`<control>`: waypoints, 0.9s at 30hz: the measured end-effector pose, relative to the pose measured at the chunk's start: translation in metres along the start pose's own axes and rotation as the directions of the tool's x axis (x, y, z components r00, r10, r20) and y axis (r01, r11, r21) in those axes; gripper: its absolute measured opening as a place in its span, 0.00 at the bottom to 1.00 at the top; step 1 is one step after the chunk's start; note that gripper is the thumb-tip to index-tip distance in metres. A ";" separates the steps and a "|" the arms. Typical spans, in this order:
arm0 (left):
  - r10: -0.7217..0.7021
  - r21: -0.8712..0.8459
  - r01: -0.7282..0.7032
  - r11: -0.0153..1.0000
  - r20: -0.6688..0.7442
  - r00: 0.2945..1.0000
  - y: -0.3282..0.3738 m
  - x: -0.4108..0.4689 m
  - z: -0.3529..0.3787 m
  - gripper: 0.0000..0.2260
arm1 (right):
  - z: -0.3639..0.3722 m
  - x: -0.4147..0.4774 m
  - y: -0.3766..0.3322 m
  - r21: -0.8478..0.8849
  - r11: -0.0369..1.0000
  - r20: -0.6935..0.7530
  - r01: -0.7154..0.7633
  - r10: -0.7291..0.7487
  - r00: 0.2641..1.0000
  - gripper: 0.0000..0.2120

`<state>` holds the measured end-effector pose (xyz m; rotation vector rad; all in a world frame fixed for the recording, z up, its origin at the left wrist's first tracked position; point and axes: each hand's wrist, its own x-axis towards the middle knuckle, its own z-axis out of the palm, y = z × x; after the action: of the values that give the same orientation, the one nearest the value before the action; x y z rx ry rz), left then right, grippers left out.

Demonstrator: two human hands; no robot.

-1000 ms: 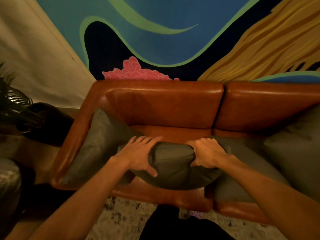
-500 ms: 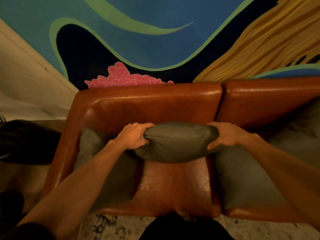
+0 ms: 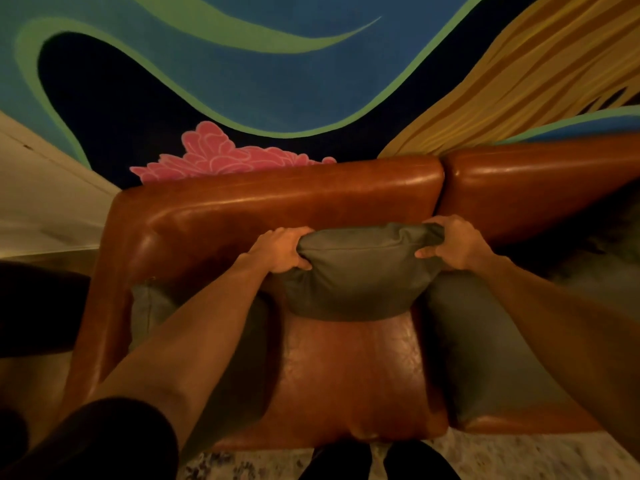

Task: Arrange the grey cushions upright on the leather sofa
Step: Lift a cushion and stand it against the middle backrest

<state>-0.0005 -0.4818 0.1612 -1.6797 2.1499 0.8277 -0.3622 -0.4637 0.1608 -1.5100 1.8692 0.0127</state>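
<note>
The left hand (image 3: 280, 249) and right hand (image 3: 453, 244) each clench a top corner of a grey cushion (image 3: 356, 275), which stands upright against the backrest of the leather sofa (image 3: 277, 202). Two more grey cushions lie on the sofa's seat, a left one (image 3: 242, 341) and a right one (image 3: 485, 341).

We are seeing bare leather seat (image 3: 349, 372) lying open in front of the held cushion (image 3: 356, 275). Flanking that cushion, the left cushion (image 3: 242, 348) and the right cushion (image 3: 485, 341) are closing off both sides, and the backrest (image 3: 277, 199) is blocking directly behind it.
</note>
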 end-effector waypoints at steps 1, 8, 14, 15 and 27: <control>-0.011 -0.008 0.011 1.000 -0.004 1.000 -0.005 0.005 0.000 0.38 | 0.003 0.005 -0.001 0.035 0.999 -0.022 -0.007 0.008 1.000 0.42; -0.119 0.013 0.120 0.993 -0.068 0.991 -0.024 0.012 -0.003 0.46 | 0.016 0.018 -0.003 0.524 0.841 -0.076 -0.136 0.206 0.976 0.45; -0.429 -0.808 0.168 0.564 -0.113 0.896 -0.043 0.009 0.015 0.30 | 0.027 0.018 0.002 0.760 0.598 0.096 -0.253 0.283 0.954 0.31; -0.491 -0.885 0.156 0.439 -0.091 0.866 -0.041 0.007 0.018 0.29 | 0.027 0.018 0.000 0.773 0.582 0.101 -0.254 0.282 0.954 0.29; -0.597 -0.952 0.129 0.279 -0.067 0.799 -0.045 0.017 0.018 0.27 | 0.023 0.024 -0.010 0.840 0.517 0.019 -0.164 0.274 0.961 0.23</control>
<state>0.0359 -0.4912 0.1255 -3.0144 1.2212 1.8729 -0.3433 -0.4771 0.1357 -0.5837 1.7225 -0.7780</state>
